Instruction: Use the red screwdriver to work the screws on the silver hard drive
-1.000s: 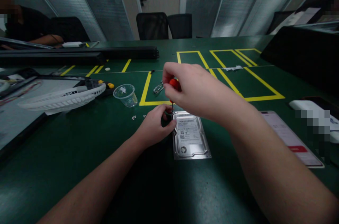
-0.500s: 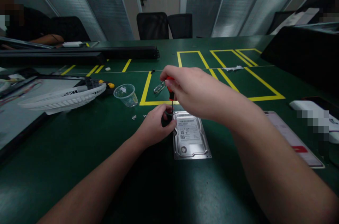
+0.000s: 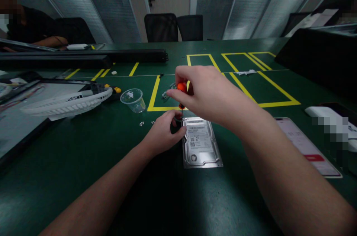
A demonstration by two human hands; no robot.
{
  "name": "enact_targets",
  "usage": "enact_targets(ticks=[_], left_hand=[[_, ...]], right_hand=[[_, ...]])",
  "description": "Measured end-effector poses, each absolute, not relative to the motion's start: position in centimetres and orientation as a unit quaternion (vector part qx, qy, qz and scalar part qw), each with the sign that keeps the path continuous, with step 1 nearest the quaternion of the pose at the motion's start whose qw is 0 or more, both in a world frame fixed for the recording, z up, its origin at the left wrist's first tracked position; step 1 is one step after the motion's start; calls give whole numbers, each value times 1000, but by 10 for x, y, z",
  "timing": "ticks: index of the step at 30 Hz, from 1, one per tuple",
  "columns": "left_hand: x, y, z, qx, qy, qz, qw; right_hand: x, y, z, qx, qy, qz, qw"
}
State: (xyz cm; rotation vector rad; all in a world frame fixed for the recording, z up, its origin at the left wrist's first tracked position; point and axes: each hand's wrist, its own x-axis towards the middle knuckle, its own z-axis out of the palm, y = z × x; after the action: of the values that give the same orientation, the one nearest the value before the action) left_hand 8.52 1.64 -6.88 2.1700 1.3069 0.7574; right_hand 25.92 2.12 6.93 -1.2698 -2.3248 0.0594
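A silver hard drive (image 3: 201,143) with a printed white label lies flat on the green table. My left hand (image 3: 164,130) curls round its far left corner, thumb on the side edge and fingers bent close to the screwdriver shaft. Above that corner my right hand (image 3: 206,85) is on the orange knob of an upright screwdriver (image 3: 182,87). Its thumb stretches out to the left and the other fingers bend round the knob. The shaft runs down to the drive's corner; fingers hide the tip.
Several tiny screws (image 3: 141,123) lie left of my left hand, near a clear plastic cup (image 3: 133,100). A white curved plastic part (image 3: 69,104) sits farther left. On the right are a phone-like slab (image 3: 309,148) and a white device (image 3: 329,119). Another person (image 3: 36,28) sits far left.
My right hand has shifted its fingers on the screwdriver: the thumb now reaches left and more of the orange knob shows. My left hand and the hard drive have stayed put.
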Motion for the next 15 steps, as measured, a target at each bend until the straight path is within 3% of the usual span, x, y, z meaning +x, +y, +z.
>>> enact_targets(ticks=[15], left_hand=[[87,16,-68,796,479,283,238]], right_hand=[[259,23,65,-434,-866,53,241]])
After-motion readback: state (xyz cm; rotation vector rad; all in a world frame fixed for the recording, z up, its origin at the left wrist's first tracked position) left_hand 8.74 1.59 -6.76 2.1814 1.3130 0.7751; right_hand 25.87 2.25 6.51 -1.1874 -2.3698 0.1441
